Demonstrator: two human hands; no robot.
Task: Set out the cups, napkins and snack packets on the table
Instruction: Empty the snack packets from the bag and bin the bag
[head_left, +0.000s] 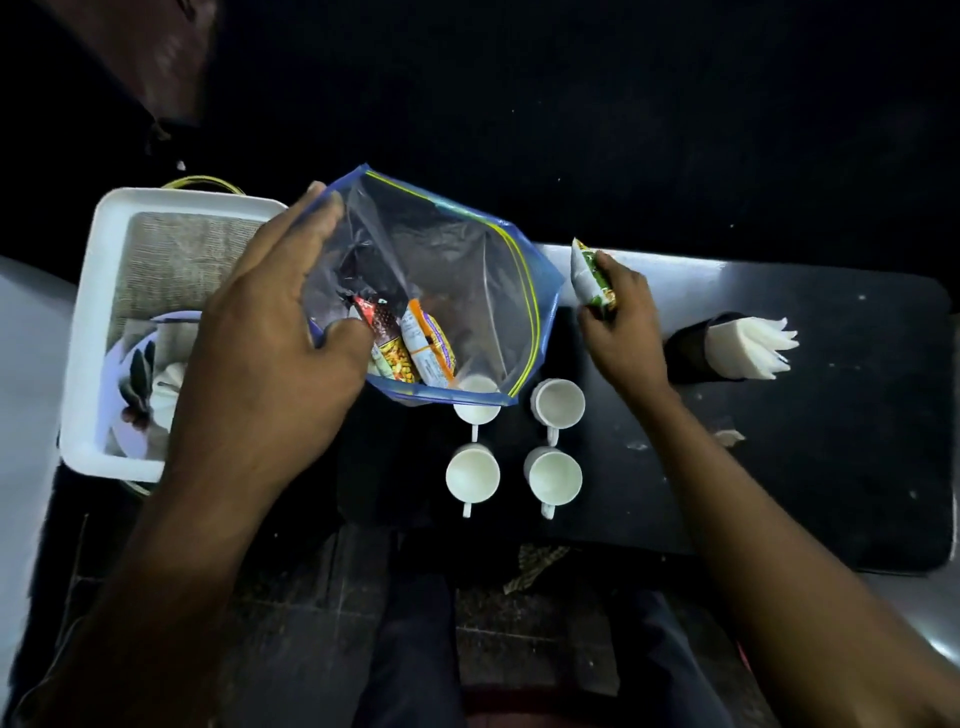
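Note:
My left hand (280, 332) grips the left side of a clear zip bag (467, 291) with a blue rim, held open above the black table (831, 467). Inside the bag lie several snack packets (415, 345), orange, red and yellow. My right hand (621, 322) is shut on a green and white snack packet (589, 275), just right of the bag. Several white cups (553, 475) stand in a square below the bag; the bag covers part of the far left cup (477, 405). White napkins (748, 345) sit in a dark holder to the right.
A white tray (98, 322) with a woven mat stands at the left, holding a plate with a folded napkin and cutlery. A scrap of paper (730, 437) lies on the table's right half. My legs and a tiled floor show below the table edge.

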